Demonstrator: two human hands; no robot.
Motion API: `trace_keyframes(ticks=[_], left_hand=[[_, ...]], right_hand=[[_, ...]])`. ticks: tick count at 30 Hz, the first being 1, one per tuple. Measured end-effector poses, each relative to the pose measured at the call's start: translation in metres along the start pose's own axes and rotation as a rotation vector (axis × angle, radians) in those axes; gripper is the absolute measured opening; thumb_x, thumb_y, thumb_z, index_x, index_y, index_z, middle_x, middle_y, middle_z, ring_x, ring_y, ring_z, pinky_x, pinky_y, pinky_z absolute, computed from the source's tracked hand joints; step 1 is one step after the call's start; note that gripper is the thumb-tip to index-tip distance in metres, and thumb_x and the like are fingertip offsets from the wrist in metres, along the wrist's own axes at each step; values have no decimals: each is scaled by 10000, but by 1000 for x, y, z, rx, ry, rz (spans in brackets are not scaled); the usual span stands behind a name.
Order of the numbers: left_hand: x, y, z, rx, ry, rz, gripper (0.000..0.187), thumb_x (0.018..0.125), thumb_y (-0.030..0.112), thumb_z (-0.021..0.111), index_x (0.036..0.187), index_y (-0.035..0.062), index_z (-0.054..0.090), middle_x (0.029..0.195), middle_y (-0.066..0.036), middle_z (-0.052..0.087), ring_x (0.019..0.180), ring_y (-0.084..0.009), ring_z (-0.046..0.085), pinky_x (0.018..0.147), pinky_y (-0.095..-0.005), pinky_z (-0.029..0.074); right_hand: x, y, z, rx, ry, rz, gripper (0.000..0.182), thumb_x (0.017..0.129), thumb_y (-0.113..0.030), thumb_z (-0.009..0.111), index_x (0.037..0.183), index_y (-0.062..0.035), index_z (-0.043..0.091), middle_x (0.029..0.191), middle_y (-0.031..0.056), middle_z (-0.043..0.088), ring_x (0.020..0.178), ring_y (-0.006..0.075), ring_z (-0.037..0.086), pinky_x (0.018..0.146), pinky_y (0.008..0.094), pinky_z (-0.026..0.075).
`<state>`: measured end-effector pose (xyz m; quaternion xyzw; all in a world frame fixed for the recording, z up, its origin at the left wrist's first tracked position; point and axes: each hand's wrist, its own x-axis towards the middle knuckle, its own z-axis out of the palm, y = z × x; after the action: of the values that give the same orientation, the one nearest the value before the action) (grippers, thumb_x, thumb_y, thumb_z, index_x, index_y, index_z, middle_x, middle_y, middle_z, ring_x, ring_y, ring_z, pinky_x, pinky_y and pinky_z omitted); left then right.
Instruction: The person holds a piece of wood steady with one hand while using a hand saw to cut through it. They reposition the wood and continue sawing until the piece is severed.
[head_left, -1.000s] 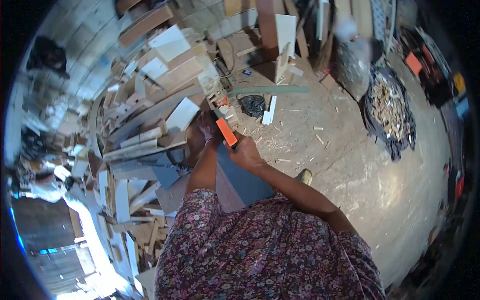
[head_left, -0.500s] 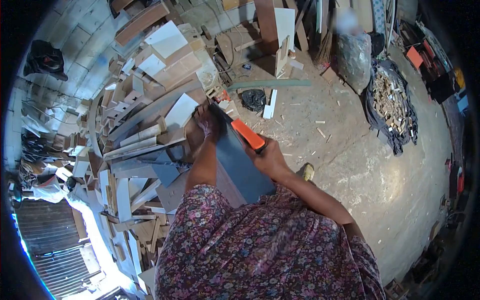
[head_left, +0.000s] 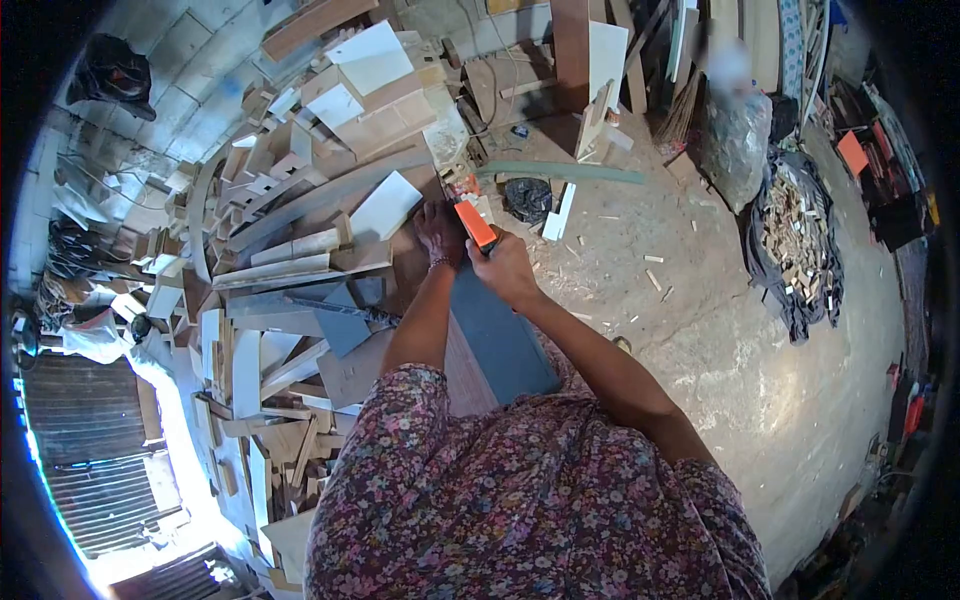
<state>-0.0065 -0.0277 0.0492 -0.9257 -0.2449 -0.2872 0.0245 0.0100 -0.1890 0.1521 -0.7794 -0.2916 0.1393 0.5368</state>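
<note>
My right hand [head_left: 508, 272] is wrapped round the back end of an orange-and-black handsaw [head_left: 474, 224]. The saw points away from me, and its thin front part is hard to make out past the orange handle. Close beside it, my left hand [head_left: 438, 232] lies on the far end of the work with its fingers stretched forward. Beneath my hands runs a long blue-grey board [head_left: 497, 345], its near end against my body. A brown wooden surface [head_left: 465, 362] shows along its left side. Where the blade meets the wood is hidden.
Piled offcuts [head_left: 290, 265] fill the left side. A white board [head_left: 386, 205] lies beside my left hand. Ahead are a black plastic bag [head_left: 527, 200] and a green strip [head_left: 570, 172]. At right, a dark cloth [head_left: 755, 235] holds wood scraps on the concrete floor [head_left: 700, 370].
My right hand has pushed the saw forward, away from my body, and closer to my left hand. The left hand stays in place on the work. The whole view has shifted slightly.
</note>
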Motion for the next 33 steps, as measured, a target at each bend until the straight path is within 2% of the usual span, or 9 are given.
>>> trace_keyframes(ticks=[5,7,10,12,14,18,21,26,33], left_hand=[[-3,-7,22,39,-120,-76,204,734,212,501,861,78,588,898,-92,548,929,-251,480,837,-391,342],[-20,-28,72,44,257,-80,202,736,168,481,878,58,573,934,-98,539,935,-263,475,839,-403,346],[-13,-6,32,-9,33,-161,194,734,131,468,899,63,544,945,-103,519,962,-284,463,852,-404,357],[-14,-29,67,45,-136,-167,178,736,117,470,898,81,536,950,-103,504,982,-298,453,862,-388,360],[-13,-20,48,6,-67,-195,178,737,112,469,898,80,537,956,-103,502,979,-301,452,861,-389,359],[-9,-7,29,-97,14,-281,187,744,109,465,910,76,545,959,-106,501,974,-307,448,855,-391,362],[-13,-11,29,-98,49,-203,199,743,113,467,918,78,556,960,-107,504,963,-310,448,835,-397,374],[-17,-14,28,-113,-87,-175,214,738,123,477,929,84,568,959,-106,510,948,-310,449,816,-405,382],[-8,-5,22,12,-151,-231,249,730,179,513,956,95,575,993,-95,510,961,-310,467,837,-403,379]], right_hand=[[-9,-5,-7,-19,27,7,260,768,-201,613,878,32,580,699,229,589,696,380,595,612,373,470],[-26,-29,-23,-25,-25,18,240,769,-182,612,876,30,579,693,217,590,675,368,597,605,367,467],[-75,-36,-56,5,-69,21,212,770,-157,607,864,27,560,683,217,584,662,363,601,592,373,462],[-78,-37,-71,66,-49,-26,204,770,-153,602,852,25,543,680,227,576,671,371,602,586,384,461],[-83,-36,-78,198,-92,129,168,794,-110,603,876,33,571,658,86,572,598,134,537,568,287,438],[-87,-36,-70,140,-97,131,185,801,-123,605,880,39,565,652,43,551,604,89,482,564,261,428],[-79,-27,-64,164,-57,81,177,796,-114,603,869,41,560,640,79,566,596,123,538,552,287,434],[-28,-8,-13,-56,5,-78,180,778,-136,588,852,27,564,682,228,574,634,352,600,556,370,458],[-2,0,-6,122,31,-13,217,762,-181,598,836,22,576,717,259,575,685,420,563,566,416,459]])
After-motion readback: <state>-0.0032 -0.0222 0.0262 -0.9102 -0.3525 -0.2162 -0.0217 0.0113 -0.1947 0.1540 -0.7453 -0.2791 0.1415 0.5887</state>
